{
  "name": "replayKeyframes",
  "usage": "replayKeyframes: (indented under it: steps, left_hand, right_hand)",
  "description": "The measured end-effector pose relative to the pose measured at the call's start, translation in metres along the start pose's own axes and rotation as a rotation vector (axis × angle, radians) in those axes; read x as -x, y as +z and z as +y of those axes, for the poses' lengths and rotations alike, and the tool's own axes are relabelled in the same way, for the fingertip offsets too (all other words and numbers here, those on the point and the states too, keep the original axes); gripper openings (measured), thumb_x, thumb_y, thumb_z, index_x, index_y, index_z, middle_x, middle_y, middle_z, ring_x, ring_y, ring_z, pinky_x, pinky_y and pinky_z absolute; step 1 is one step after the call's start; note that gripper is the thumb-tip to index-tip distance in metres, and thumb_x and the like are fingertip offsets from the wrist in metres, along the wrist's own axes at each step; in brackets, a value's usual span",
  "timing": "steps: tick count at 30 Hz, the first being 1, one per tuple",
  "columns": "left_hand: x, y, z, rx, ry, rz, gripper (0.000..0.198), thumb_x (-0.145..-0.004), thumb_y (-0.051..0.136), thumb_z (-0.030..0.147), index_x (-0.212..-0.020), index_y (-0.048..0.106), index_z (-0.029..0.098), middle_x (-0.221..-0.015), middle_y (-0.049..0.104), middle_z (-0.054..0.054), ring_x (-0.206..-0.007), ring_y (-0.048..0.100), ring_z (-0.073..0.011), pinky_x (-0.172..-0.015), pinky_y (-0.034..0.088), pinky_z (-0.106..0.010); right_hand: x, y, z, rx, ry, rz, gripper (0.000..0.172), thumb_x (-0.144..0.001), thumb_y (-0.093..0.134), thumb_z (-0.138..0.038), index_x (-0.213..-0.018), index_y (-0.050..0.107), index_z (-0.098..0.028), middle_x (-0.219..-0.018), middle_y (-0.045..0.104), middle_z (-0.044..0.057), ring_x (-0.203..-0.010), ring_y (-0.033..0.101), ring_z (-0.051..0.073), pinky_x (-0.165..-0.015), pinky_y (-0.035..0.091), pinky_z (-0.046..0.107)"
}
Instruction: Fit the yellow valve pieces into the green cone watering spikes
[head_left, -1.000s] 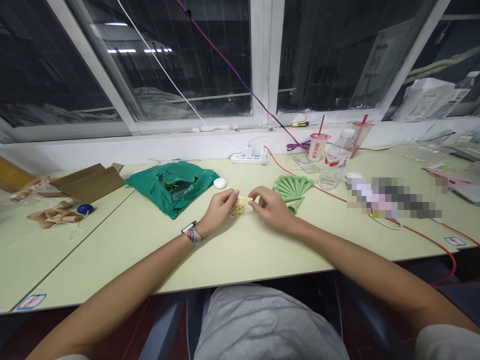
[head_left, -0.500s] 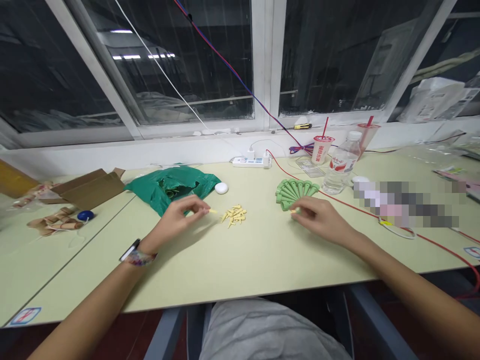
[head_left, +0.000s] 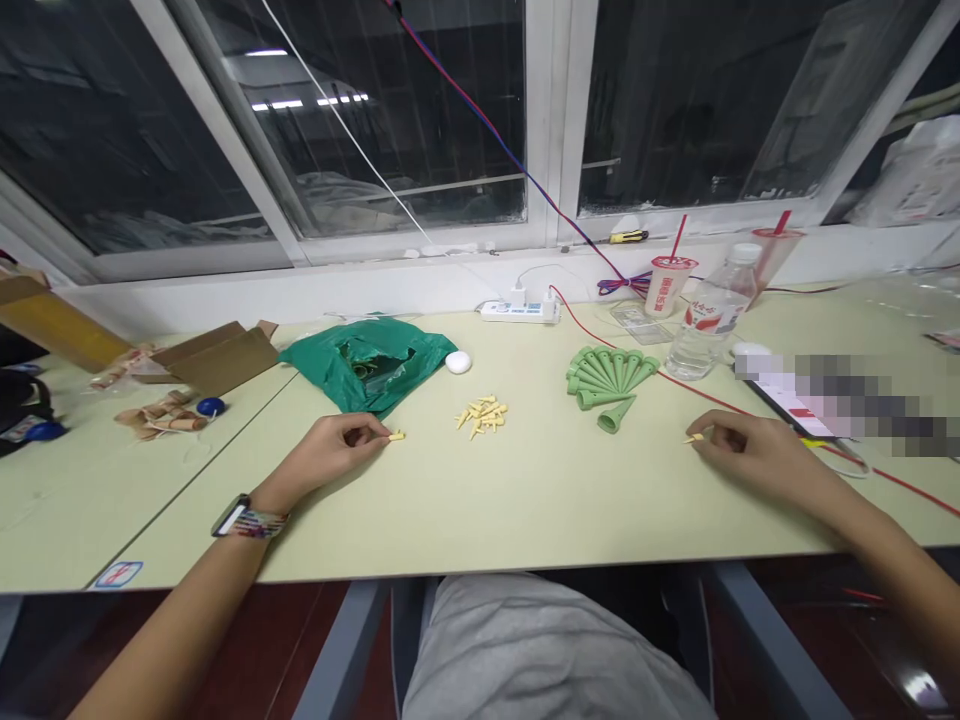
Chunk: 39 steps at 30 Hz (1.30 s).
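Observation:
My left hand (head_left: 337,448) is closed in a pinch on a small pale-yellow piece (head_left: 397,436), left of a loose pile of small yellow pointed pieces (head_left: 480,414). My right hand (head_left: 757,455) also pinches a small yellow piece (head_left: 692,439), its thumb and fingertip together over the table. Between the hands, to the right of the pile, several green cone-shaped pieces (head_left: 609,368) lie fanned out. One green cone (head_left: 616,415) sits at the front of the fan with its wide mouth toward me. The exact kind of the small pieces is too small to tell.
A green plastic bag (head_left: 322,352) and a white rounded object (head_left: 458,362) lie behind the pile. At the back right stand a water bottle (head_left: 705,330) and a cup with a straw (head_left: 667,288). A phone (head_left: 780,395) and red cable (head_left: 720,402) lie beside my right hand.
My right hand has moved right, away from the green cones, uncovering the front one. My left hand has drawn left from the yellow pile. The view has shifted slightly.

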<state>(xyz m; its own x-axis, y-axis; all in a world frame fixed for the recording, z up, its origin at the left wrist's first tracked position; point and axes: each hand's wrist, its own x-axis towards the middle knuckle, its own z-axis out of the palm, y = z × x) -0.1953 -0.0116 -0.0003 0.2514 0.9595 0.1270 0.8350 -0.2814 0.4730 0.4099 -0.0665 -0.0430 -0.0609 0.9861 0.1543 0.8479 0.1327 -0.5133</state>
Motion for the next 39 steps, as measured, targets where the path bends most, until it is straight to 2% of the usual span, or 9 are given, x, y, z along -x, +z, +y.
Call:
replayKeyframes:
  steps: [8,11,13,17,21,25,28,34,39]
  left_hand:
    - [-0.001,-0.003,0.008,-0.106,-0.020,0.065,0.033,-0.090,0.066,0.054,-0.097,0.079,0.024,-0.060,0.037,0.003,-0.054,0.037,-0.0147,-0.054,0.026,-0.029]
    - [-0.003,-0.004,0.027,-0.145,0.026,0.065,0.033,-0.094,0.061,0.050,-0.107,0.075,0.023,-0.061,0.041,0.004,-0.055,0.042,-0.0153,-0.055,0.030,-0.028]
    - [-0.009,-0.001,0.048,-0.170,0.099,0.040,0.033,-0.097,0.059,0.049,-0.111,0.074,0.023,-0.067,0.051,0.003,-0.059,0.050,-0.0158,-0.058,0.034,-0.028]
    - [-0.036,0.019,0.099,-0.300,0.326,-0.023,0.034,-0.102,0.054,0.049,-0.111,0.074,0.023,-0.092,0.068,-0.004,-0.081,0.065,-0.0186,-0.070,0.040,-0.030]
    - [-0.064,0.043,0.131,-0.429,0.451,-0.098,0.030,-0.098,0.062,0.047,-0.108,0.076,0.023,-0.099,0.072,-0.004,-0.079,0.067,-0.0195,-0.065,0.037,-0.032]
    - [-0.074,0.058,0.137,-0.435,0.520,-0.137,0.021,-0.098,0.062,0.040,-0.100,0.077,0.024,-0.096,0.072,-0.003,-0.074,0.066,-0.0182,-0.061,0.033,-0.032]
    - [-0.073,0.062,0.135,-0.405,0.560,-0.133,0.024,-0.102,0.059,0.039,-0.099,0.077,0.024,-0.096,0.072,-0.004,-0.073,0.066,-0.0172,-0.061,0.033,-0.032]
    - [-0.069,0.065,0.131,-0.334,0.550,-0.089,0.032,-0.106,0.055,0.041,-0.100,0.078,0.021,-0.092,0.068,-0.005,-0.070,0.063,-0.0164,-0.066,0.038,-0.031]
    - [-0.062,0.070,0.138,-0.040,0.610,-0.075,0.033,-0.108,0.052,0.041,-0.107,0.079,0.021,-0.093,0.068,-0.005,-0.072,0.062,-0.0145,-0.069,0.042,-0.029]
  right_hand:
    - [-0.002,-0.005,0.004,-0.012,0.031,0.010,0.034,-0.081,0.060,-0.042,-0.104,0.074,-0.020,-0.064,0.058,0.000,-0.060,0.055,0.019,-0.060,0.040,0.031]
    - [-0.003,-0.006,0.001,-0.008,0.004,-0.004,0.035,-0.078,0.059,-0.036,-0.105,0.074,-0.020,-0.064,0.059,0.000,-0.059,0.056,0.019,-0.060,0.041,0.032]
    - [-0.005,-0.009,-0.005,-0.001,-0.027,0.009,0.034,-0.078,0.059,-0.034,-0.105,0.073,-0.019,-0.063,0.059,-0.001,-0.058,0.056,0.019,-0.059,0.040,0.032]
    - [-0.015,-0.011,-0.041,-0.017,-0.139,0.070,0.030,-0.082,0.057,-0.031,-0.105,0.073,-0.020,-0.063,0.058,-0.002,-0.058,0.055,0.018,-0.060,0.040,0.031]
    - [-0.035,-0.006,-0.098,-0.112,-0.296,0.083,0.024,-0.085,0.057,-0.024,-0.103,0.072,-0.021,-0.066,0.059,-0.002,-0.060,0.054,0.016,-0.061,0.039,0.029]
    - [-0.061,0.008,-0.148,-0.179,-0.409,0.030,0.018,-0.085,0.057,-0.017,-0.096,0.072,-0.020,-0.065,0.059,-0.003,-0.062,0.055,0.015,-0.062,0.037,0.028]
    - [-0.077,0.025,-0.169,-0.216,-0.455,0.007,0.019,-0.084,0.058,-0.010,-0.094,0.071,-0.019,-0.065,0.060,-0.003,-0.063,0.055,0.014,-0.064,0.036,0.027]
    - [-0.084,0.066,-0.172,-0.228,-0.487,-0.092,0.017,-0.088,0.060,-0.007,-0.097,0.070,-0.018,-0.078,0.067,0.000,-0.072,0.057,0.015,-0.068,0.036,0.027]
    - [-0.078,0.077,-0.172,-0.335,-0.512,-0.130,0.010,-0.100,0.062,-0.026,-0.100,0.069,-0.019,-0.089,0.069,0.001,-0.072,0.055,0.014,-0.070,0.038,0.027]
